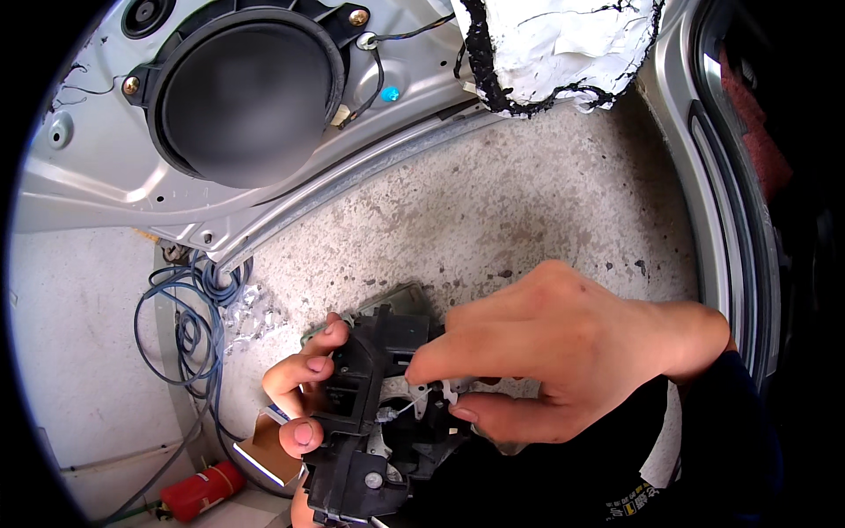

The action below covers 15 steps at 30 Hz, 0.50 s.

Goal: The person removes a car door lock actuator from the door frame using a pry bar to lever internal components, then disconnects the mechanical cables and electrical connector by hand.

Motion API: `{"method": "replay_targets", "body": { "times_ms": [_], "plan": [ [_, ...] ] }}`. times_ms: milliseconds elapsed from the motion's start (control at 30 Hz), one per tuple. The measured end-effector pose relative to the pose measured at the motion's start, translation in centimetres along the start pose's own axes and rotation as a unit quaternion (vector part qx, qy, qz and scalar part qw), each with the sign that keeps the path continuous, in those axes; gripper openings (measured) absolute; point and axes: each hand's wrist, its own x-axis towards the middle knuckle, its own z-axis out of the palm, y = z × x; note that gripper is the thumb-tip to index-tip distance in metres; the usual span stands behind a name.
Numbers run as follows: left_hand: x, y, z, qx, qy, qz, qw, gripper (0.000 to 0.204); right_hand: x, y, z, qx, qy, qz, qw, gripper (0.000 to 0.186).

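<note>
Close to the camera is the right hand (pixel 572 352), back side up, with its thumb and pointing finger just a little apart. They reach over a black plastic part (pixel 356 484), low in the middle of the view. A small white piece (pixel 451 392) is right by the thumb tip, but I cannot tell if the hand pinches it. The left hand (pixel 297 378) holds the black plastic part from the left side, with its fingertips curled over the edge. A thin pale wire (pixel 412 405) runs across the part. Past the hands is the spotty floor (pixel 546 202). Off to the left, a blue hose (pixel 231 282) lies in messy loops near a brown box (pixel 271 447) and a red tank (pixel 204 491). Farther up, a big round black speaker (pixel 246 97) is screwed to a silver car door (pixel 53 189). To its right is a white sheet (pixel 563 53) with black goo (pixel 481 62) around its edge.
</note>
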Motion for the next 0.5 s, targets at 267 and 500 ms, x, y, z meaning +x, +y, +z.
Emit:
{"method": "replay_targets", "body": {
  "times_ms": [267, 500],
  "plan": [
    [-0.5, -1.9, -0.7, -0.035, -0.022, -0.010, 0.999, 0.040, 0.5, 0.6, 0.7, -0.014, 0.010, -0.031, 0.999, 0.017],
    [0.7, -0.8, 2.7, 0.082, -0.054, -0.001, 0.995, 0.039, 0.2, 1.4, 1.0, -0.044, 0.014, -0.036, 0.998, 0.012]
  ]
}}
